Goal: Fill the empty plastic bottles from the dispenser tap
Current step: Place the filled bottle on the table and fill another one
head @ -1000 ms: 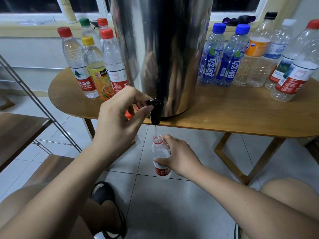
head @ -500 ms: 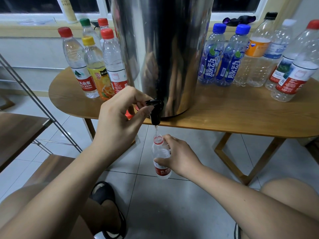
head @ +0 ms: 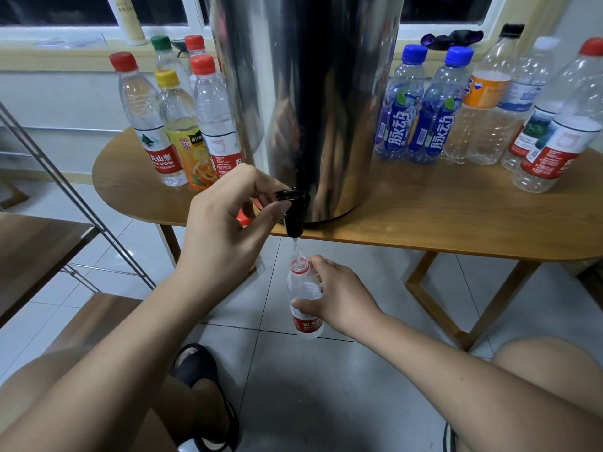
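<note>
The oval wooden surface [head: 456,216] carries a tall stainless-steel dispenser [head: 310,93] near its front edge. Left of the dispenser stand capped bottles [head: 182,125] with red, yellow and green caps. To its right stands a second row of bottles [head: 434,119], with two blue-labelled ones nearest the dispenser and then clear ones with orange, white and red labels. At the dispenser's base the left hand [head: 225,230] reaches in, its grip pinched on the lever of the black tap [head: 293,207] between curled forefinger and thumb. Below that tap, off the surface and above the tiled floor [head: 326,386], the right hand [head: 339,295] has its grip wrapped round a small uncapped water bottle [head: 306,324] with a red label. The bottle is upright, its mouth just under the spout. A thin stream of water [head: 296,247] runs from the spout into the mouth.
</note>
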The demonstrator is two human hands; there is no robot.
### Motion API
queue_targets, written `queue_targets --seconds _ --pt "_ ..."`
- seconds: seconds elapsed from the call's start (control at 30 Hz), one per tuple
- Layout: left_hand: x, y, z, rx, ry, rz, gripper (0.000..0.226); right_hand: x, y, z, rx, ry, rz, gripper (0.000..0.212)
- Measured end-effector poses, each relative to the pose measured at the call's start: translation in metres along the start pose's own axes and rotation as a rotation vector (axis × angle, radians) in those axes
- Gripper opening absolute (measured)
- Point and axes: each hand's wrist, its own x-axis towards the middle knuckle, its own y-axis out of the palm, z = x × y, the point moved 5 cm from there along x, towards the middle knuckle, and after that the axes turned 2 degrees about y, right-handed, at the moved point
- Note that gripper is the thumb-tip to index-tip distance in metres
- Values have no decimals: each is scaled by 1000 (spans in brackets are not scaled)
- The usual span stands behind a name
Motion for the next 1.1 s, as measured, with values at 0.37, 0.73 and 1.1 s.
queue_targets --seconds 0.37,0.73,1.1 --pt "1 -2 -5 2 7 3 24 -1 -1 2 4 1 -4 67" --pt "1 -1 -6 10 9 3 24 -1 -2 5 4 -6 1 67" --pt "1 -1 -5 -10 6 2 26 -2 -1 7 23 -16 -7 64"
